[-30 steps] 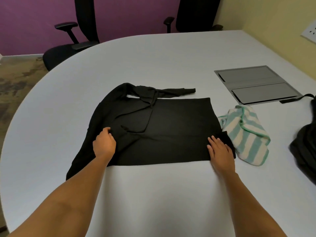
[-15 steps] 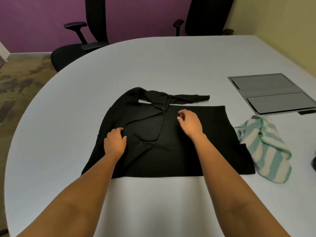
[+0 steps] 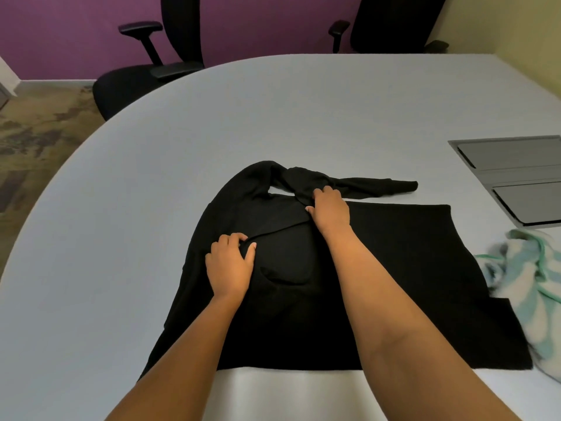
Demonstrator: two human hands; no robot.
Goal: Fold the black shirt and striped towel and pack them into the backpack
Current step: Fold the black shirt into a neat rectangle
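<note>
A: Where does the black shirt (image 3: 394,268) lie?

B: Flat on the pale grey table (image 3: 273,117), in the middle of the near half. Its body reaches out toward 3 o'clock, and its near edge runs straight across at 6 o'clock.

A: And the sleeve?

B: One sleeve (image 3: 379,186) lies along the far side at 12 o'clock. Its cuff points toward 3 o'clock and rests on bare table just beyond the body.

A: What about the hands?

B: Both are on the cloth. The left hand (image 3: 230,265) sits palm down toward 9 o'clock of the shirt's middle. Its fingers (image 3: 233,238) are bent over the edge of a fold and the thumb is spread to the side — it grips that fold. The right hand (image 3: 331,212) is farther out, near 12 o'clock, with its fingers curled together around the bunched cloth where the sleeve meets the body.

A: The striped towel (image 3: 531,284)?

B: Crumpled at 3 o'clock, green and white, right against the shirt's edge. It is a little blurred and partly cut off by the frame.

A: Anything else?

B: A grey metal panel (image 3: 516,165) is set into the table at 2 o'clock, well apart from the shirt. Two black office chairs (image 3: 145,80) stand beyond the far rim at 11 and 1 o'clock, in front of a purple wall (image 3: 76,31). Patterned carpet (image 3: 36,132) shows at 9 o'clock.
</note>
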